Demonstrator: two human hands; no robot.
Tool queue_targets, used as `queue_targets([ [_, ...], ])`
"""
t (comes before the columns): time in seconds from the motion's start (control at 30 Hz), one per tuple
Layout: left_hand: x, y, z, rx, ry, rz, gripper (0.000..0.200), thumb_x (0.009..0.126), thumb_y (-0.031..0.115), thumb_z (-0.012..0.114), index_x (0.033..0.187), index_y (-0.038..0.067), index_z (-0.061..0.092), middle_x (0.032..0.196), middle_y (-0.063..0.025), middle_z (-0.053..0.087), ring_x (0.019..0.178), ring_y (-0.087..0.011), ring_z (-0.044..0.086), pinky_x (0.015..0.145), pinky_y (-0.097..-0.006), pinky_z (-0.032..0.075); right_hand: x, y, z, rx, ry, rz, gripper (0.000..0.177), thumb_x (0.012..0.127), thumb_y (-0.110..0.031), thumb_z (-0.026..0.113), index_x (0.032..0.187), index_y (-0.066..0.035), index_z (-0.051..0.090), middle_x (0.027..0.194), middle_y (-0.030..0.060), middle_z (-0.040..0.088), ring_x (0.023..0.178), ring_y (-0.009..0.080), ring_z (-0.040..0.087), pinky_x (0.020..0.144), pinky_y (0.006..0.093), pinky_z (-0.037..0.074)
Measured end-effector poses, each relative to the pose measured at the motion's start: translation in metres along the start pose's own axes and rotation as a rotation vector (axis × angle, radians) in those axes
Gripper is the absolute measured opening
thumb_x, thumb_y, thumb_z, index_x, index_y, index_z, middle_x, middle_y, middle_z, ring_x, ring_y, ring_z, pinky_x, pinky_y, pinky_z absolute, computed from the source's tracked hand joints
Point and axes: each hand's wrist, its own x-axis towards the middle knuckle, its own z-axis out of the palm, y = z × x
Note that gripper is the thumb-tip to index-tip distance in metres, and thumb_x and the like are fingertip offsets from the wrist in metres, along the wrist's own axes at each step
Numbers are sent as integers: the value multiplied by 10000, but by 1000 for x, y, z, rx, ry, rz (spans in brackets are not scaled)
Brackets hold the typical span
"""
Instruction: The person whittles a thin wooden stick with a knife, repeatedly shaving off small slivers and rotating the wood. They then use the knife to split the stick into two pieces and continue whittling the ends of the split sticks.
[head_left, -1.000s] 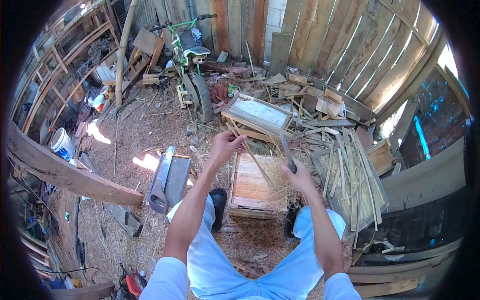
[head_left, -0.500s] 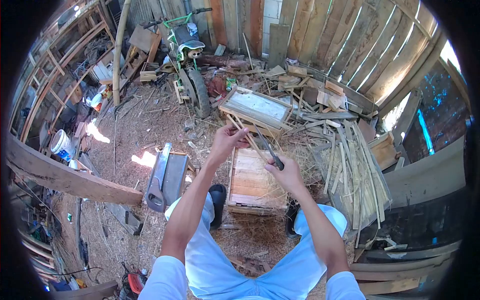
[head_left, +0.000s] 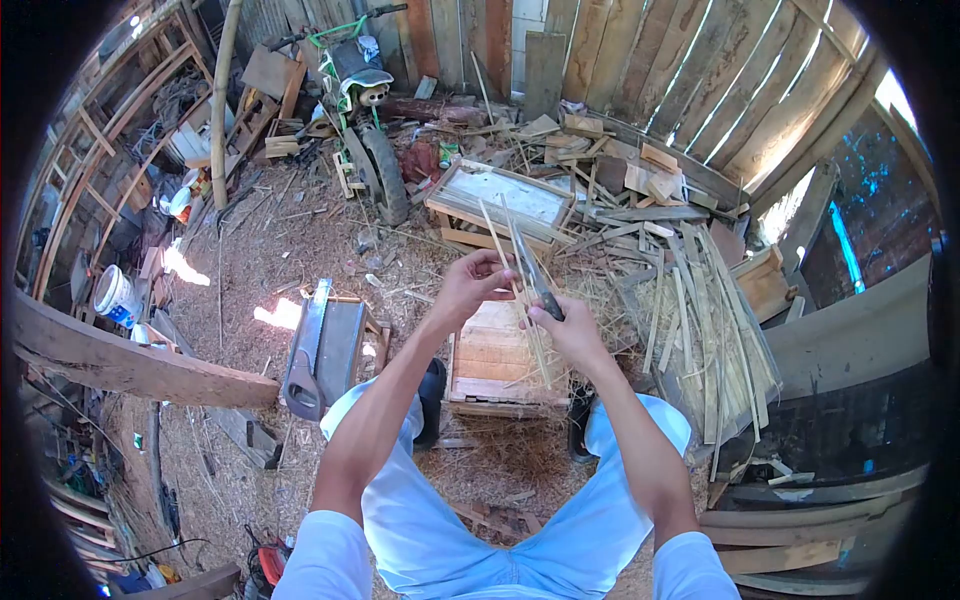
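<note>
Sitting over a low crate, the person has both hands raised in front of the knees. The left hand [head_left: 472, 287] is closed, its fingers pinched around thin pale bamboo strips [head_left: 497, 235], which rise past the fingertips and slant down behind the other wrist. The right hand [head_left: 572, 332] is wrapped tight round the handle of a dark-bladed knife [head_left: 530, 272]. The blade points up and away and lies against the strips just beside the left fingers.

Directly under the hands stands a low slatted wooden crate [head_left: 478, 352], with straw-coloured shavings [head_left: 548, 378] heaped on its right side and spilling onto the dirt floor at the person's feet. To the left, a grey-handled hand saw [head_left: 308, 330] lies lengthwise on a small wooden stool [head_left: 352, 345].

Beyond the hands sits a shallow wooden frame box [head_left: 450, 215] holding one pale flat panel. On the right, a loose pile of split bamboo slats [head_left: 705, 320] fans across the ground near the plank wall. Far left, a white plastic bucket [head_left: 112, 295] stands on the floor; I cannot tell what is in it. A small green motorbike [head_left: 360, 85] is parked against the back fence.
</note>
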Motion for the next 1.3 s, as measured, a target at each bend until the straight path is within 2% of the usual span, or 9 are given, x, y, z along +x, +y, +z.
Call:
queue_targets([
  [0.13, 1, 3, -2, -28, 25, -31, 271, 880, 86, 620, 1130, 1, 561, 970, -90, 644, 906, -167, 640, 799, -333, 571, -3, -13, -6, 119, -62, 220, 141, 873, -206, 636, 886, -67, 654, 646, -35, 577, 475, 43, 369, 436, 225, 289],
  [0.37, 1, 0, -10, -14, 54, -55, 232, 872, 91, 634, 1083, 14, 576, 951, -69, 641, 871, -138, 626, 748, -316, 572, 4, -7, -6, 139, -37, 188, 139, 852, -210, 662, 856, -73, 643, 569, -67, 431, 463, 44, 378, 417, 228, 292],
  [0.73, 1, -3, -28, 77, 227, -37, 168, 873, 160, 657, 969, 43, 584, 853, -9, 594, 752, -93, 576, 651, -288, 552, 18, 32, 32, 48, 15, 351, 224, 730, -226, 767, 737, -35, 649, 616, -1, 554, 560, 98, 487, 529, 291, 387],
  [0.87, -1, 1, -35, 19, 279, -47, 182, 892, 206, 634, 980, 54, 587, 865, -6, 590, 739, -91, 574, 659, -287, 553, 24, 100, 78, 0, 4, 386, 261, 721, -267, 778, 725, -36, 657, 638, 34, 599, 576, 136, 533, 556, 326, 426],
  [0.93, -2, 3, -38, 35, 296, -43, 183, 897, 216, 626, 982, 58, 588, 871, -6, 592, 742, -92, 578, 662, -288, 555, 24, 119, 95, -35, 1, 413, 188, 773, -229, 744, 755, -56, 672, 582, 2, 533, 464, 104, 440, 432, 282, 341],
  [1.03, -2, 5, -38, 15, 284, 37, 191, 895, 185, 626, 988, 26, 575, 829, -31, 583, 737, -90, 581, 619, -269, 559, 17, 100, 89, -117, -114, 481, 210, 797, -267, 728, 792, -59, 694, 580, 4, 541, 475, 107, 464, 433, 279, 340],
  [1.17, -5, 17, -32, 91, 241, 142, 219, 892, 135, 612, 1062, 21, 536, 918, -53, 578, 788, -113, 585, 654, -280, 569, 29, 97, 79, -86, 134, 404, 282, 895, -316, 598, 858, -52, 690, 570, 29, 568, 467, 104, 465, 438, 281, 343],
  [1.23, -6, 17, -28, 117, 220, 150, 253, 892, 130, 607, 1100, 19, 516, 988, -66, 570, 851, -128, 587, 686, -297, 573, 34, 67, 53, -18, 117, 401, 278, 936, -289, 523, 935, -45, 656, 585, 47, 585, 459, 104, 464, 452, 287, 361],
  [1.3, -6, 12, -20, 138, 215, 214, 144, 891, 90, 591, 1000, 15, 534, 873, -62, 600, 726, -121, 619, 626, -254, 565, 37, 51, 32, -11, 194, 324, 314, 939, -322, 494, 1035, -48, 613, 686, 83, 655, 602, 158, 593, 614, 339, 454],
])
